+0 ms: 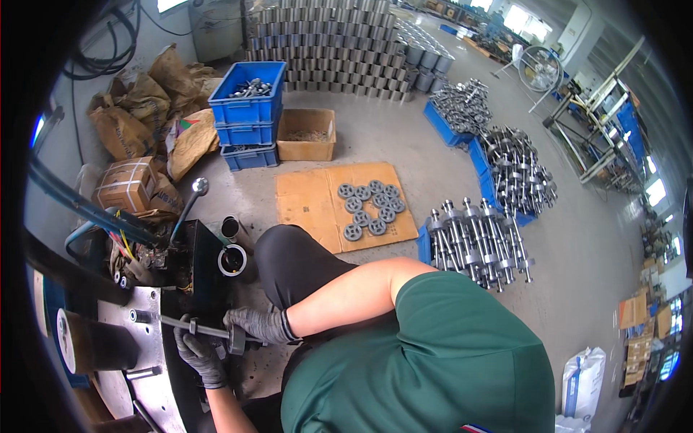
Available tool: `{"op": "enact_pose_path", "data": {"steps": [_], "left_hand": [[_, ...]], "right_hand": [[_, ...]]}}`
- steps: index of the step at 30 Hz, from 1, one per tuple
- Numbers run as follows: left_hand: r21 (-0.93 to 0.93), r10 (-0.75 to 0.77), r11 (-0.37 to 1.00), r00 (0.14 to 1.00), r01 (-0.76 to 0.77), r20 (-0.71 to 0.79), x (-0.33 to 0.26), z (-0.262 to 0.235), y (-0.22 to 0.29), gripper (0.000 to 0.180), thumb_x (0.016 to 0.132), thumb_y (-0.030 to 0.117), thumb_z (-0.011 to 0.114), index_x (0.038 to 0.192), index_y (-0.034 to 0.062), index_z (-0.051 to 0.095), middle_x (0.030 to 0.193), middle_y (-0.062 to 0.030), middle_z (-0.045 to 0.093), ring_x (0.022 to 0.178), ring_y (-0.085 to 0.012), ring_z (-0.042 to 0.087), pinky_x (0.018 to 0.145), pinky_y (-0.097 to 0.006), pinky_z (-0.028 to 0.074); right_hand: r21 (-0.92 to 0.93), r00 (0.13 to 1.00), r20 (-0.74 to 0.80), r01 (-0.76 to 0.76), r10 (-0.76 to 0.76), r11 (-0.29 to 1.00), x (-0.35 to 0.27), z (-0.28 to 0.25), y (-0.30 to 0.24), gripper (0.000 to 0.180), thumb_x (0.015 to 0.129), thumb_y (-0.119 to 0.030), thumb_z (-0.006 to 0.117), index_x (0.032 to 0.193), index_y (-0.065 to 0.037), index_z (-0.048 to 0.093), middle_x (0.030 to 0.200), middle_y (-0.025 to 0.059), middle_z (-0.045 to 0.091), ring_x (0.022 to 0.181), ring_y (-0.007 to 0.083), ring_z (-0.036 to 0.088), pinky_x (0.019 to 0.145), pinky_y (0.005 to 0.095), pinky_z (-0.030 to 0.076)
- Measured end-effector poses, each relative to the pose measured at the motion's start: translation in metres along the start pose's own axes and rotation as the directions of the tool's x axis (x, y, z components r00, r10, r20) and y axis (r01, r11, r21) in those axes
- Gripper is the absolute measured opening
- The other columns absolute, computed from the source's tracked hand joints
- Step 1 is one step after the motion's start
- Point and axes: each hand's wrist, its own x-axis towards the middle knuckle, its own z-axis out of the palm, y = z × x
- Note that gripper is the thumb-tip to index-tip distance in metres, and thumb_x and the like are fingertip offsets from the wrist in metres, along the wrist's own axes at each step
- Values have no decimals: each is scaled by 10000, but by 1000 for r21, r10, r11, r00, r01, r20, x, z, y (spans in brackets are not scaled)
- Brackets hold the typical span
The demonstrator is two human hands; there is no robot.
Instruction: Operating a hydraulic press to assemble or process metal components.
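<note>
Both gloved hands are on a long dark steel shaft with a thick collar (206,332) that sticks out horizontally from the grey metal machine plate (148,346) at eight o'clock. The left hand (201,359), in a dark grey knit glove, is curled around the shaft from beneath, near its middle. The right hand (258,325), gloved the same, is closed over the collar end at about three o'clock of the left, the bare forearm running back to a green shirt.

Above the hands, at eleven o'clock, a black lever with a round silver knob (189,206) leans over a tangle of hoses. A flat sheet of brown cardboard carrying grey toothed metal discs (369,208) lies on the floor at one o'clock. Stacked blue plastic crates (249,112) stand further off at twelve, and a bundle of upright steel rotor shafts (480,242) sits at two o'clock.
</note>
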Motion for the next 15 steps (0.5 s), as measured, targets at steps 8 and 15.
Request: {"op": "enact_pose_path", "data": {"steps": [8, 15], "left_hand": [[154, -385, 913, 923, 378, 14, -11, -13, -68, 312, 1086, 199, 602, 1335, 12, 611, 1203, -67, 660, 1067, -159, 606, 920, -311, 526], [293, -629, 764, 766, 575, 137, -30, -27, -77, 303, 1065, 151, 625, 1341, 25, 620, 1195, -75, 678, 1073, -170, 615, 968, -314, 517]], "right_hand": [[412, 782, 45, 552, -622, 724, -26, -56, -57, 240, 1028, -360, 623, 1104, -134, 654, 846, -11, 659, 581, 89, 584, 451, 245, 441], [357, 693, -238, 714, -680, 602, -129, -166, -121, 234, 1012, -333, 662, 1155, -149, 659, 906, -8, 668, 688, 90, 617, 518, 264, 496]]}}
